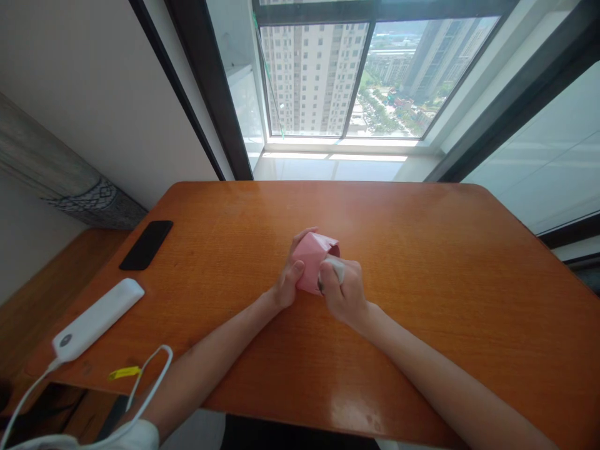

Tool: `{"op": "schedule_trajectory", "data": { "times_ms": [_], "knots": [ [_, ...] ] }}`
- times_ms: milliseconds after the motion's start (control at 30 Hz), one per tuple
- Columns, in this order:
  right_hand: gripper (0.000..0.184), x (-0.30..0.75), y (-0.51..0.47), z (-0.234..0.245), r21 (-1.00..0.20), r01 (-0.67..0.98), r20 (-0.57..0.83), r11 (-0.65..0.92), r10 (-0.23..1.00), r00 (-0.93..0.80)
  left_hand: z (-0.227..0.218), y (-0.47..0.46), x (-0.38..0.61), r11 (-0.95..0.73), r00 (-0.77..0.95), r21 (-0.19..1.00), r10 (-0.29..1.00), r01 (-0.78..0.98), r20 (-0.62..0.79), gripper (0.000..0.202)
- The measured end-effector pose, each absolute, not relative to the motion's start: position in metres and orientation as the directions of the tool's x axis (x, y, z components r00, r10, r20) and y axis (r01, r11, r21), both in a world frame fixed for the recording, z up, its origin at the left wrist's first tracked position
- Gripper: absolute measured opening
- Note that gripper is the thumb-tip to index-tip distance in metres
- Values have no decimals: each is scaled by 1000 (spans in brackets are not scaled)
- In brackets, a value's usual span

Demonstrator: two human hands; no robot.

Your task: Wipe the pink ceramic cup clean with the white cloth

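A pink, angular object [311, 256] stands at the middle of the wooden table, and it looks like folded paper or card. My left hand [291, 279] wraps its left side, with the fingers curling up around it. My right hand [342, 292] presses against its lower right side and pinches a small white item [335, 270] with a dark tip. That item's shape is partly hidden by my fingers, so I cannot tell what it is. Both forearms rest on the tabletop.
The orange-brown wooden table [422, 262] has rounded corners. At its left lie a black smartphone [146, 245] and a white oblong device [96, 320] with a white cable [150, 369]. A yellow tag [124, 373] sits near the cable. A large window [314, 78] stands beyond the table.
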State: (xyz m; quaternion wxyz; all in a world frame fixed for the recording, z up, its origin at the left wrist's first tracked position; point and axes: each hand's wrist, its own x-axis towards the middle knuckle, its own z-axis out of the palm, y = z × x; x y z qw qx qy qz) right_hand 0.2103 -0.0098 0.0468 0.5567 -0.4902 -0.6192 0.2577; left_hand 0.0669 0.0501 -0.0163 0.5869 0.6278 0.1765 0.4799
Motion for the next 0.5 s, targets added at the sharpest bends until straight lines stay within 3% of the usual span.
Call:
{"op": "schedule_trajectory", "data": {
  "times_ms": [100, 167, 267, 333, 400, 433, 500],
  "knots": [
    [63, 206, -2, 54, -997, -78, -2, 21, 960, 279, -13, 50, 69, -347, 451, 864, 746, -364, 490, 90],
    [60, 203, 3, 59, -913, -376, -259, -156, 935, 241, -11, 51, 71, -499, 415, 802, 687, -328, 597, 101],
    [57, 201, 6, 62, -807, -553, -366, -209, 911, 189, -9, 52, 72, -676, 374, 700, 603, -229, 705, 92],
    [59, 202, 3, 58, -897, -420, -269, -138, 924, 271, -8, 50, 73, -647, 354, 726, 639, -233, 683, 80],
    [63, 206, -2, 51, -995, -90, 7, 35, 955, 297, -6, 48, 74, -448, 355, 823, 750, -349, 558, 73],
    [64, 209, -4, 48, -982, 99, 182, 163, 957, 228, -4, 47, 75, -298, 382, 855, 798, -424, 467, 71],
    [64, 214, -6, 43, -829, 361, 457, 427, 889, -2, -2, 45, 78, -8, 482, 853, 822, -522, 303, 70]
  ]
}}
